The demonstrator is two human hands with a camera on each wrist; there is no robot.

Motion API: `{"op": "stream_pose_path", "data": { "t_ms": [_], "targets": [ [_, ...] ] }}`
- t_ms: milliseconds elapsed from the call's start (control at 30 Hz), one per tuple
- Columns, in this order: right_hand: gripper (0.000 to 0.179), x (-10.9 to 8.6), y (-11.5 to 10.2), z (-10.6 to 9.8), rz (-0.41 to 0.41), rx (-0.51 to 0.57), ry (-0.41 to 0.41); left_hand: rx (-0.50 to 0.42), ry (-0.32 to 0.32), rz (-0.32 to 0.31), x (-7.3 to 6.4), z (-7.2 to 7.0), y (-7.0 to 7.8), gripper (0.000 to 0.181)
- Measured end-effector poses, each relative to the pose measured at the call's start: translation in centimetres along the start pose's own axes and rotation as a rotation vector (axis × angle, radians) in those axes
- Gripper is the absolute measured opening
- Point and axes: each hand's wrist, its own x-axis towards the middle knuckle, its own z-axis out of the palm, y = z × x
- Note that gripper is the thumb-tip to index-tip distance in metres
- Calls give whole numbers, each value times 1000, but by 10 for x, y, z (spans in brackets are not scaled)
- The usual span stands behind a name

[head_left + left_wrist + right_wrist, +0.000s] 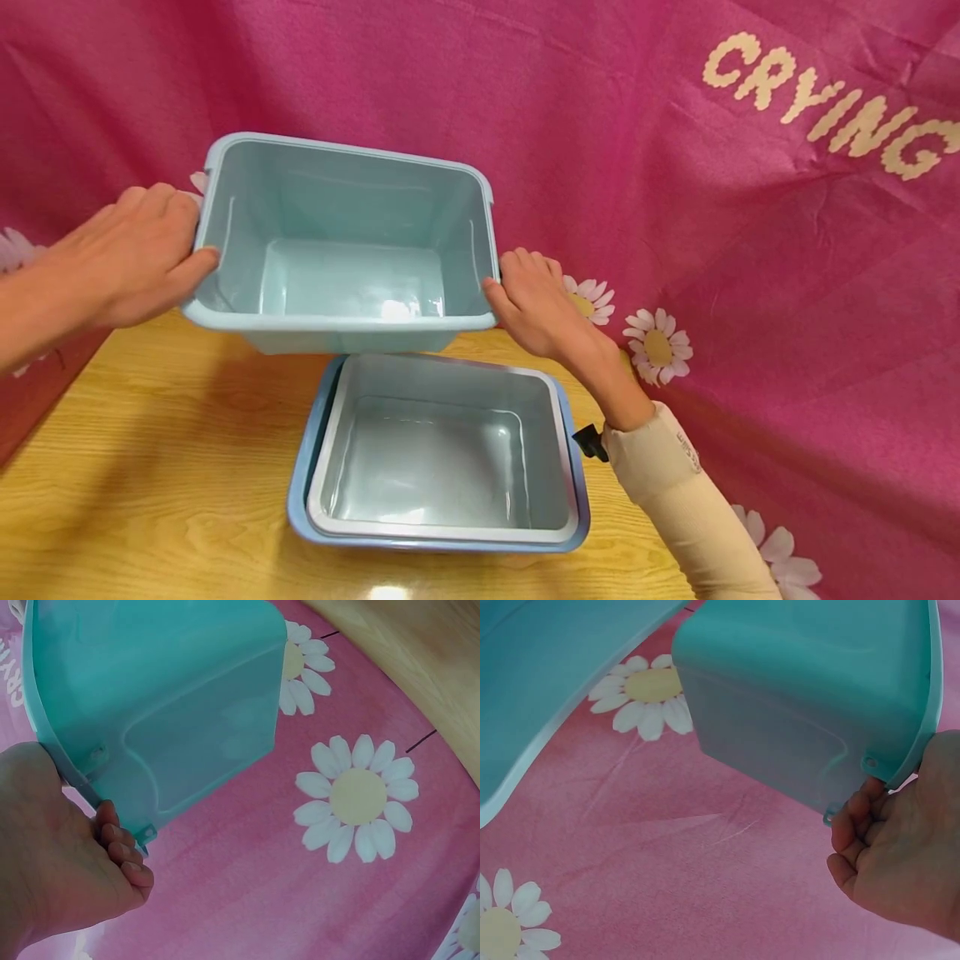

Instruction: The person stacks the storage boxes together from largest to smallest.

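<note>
A pale blue-green plastic storage bin (pixel 352 275) is held up in the air, its open top tipped toward me and nothing inside. My left hand (pixel 142 254) grips its left rim, thumb over the edge. On the opposite rim, my right hand (pixel 536 304) holds on the same way. Both wrist views show curled fingers (pixel 124 859) under the rim at the bin's ends. Below and nearer to me, a grey bin (pixel 442 467) with a whitish rim sits nested in a blue bin (pixel 300 492), of which mainly the rim shows.
The nested bins stand on a wood-grain table (pixel 180 467). Behind and to the right hangs a pink cloth (pixel 750 250) with daisies and the word "CRYING". A beige sleeve (pixel 675 492) covers the right forearm, and a small black piece (pixel 590 442) sticks out at that wrist.
</note>
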Motion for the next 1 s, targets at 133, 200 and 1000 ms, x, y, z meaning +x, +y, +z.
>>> {"op": "stream_pose_path", "data": {
  "t_ms": [133, 200, 1000],
  "targets": [
    [22, -6, 0, -1, -8, 6, 6, -17, -12, -4, -2, 0, 2, 24],
    [22, -9, 1, -1, -7, 4, 7, -23, -18, -1, -2, 0, 3, 24],
    [15, -58, 5, -19, 4, 69, 32, -105, -28, 56, -12, -4, 39, 20]
  ]
}}
